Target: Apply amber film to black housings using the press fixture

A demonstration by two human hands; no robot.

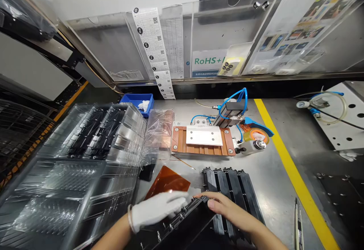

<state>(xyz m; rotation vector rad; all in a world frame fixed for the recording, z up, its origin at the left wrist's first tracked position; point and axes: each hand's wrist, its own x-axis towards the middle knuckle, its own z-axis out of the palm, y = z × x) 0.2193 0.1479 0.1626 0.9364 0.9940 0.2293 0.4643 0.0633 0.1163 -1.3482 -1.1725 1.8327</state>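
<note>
My left hand (157, 209), in a white glove, lies flat with its fingers stretched over the top edge of a black plastic part (182, 225) near the bottom middle. My right hand (224, 206) is bare and its fingers curl over the same part's far edge, gripping it. Just beyond lies a row of several similar black parts (230, 185) side by side on the metal bench. An amber translucent sheet (167, 181) lies just beyond my left hand.
Stacked clear plastic trays (85, 159) holding black parts fill the left. A copper-coloured fixture with a white plate (203, 140) and blue air hoses stands mid-bench, a tape roll (256, 134) beside it. A yellow line (292, 174) runs down the right. A blue bin (138, 102) sits behind.
</note>
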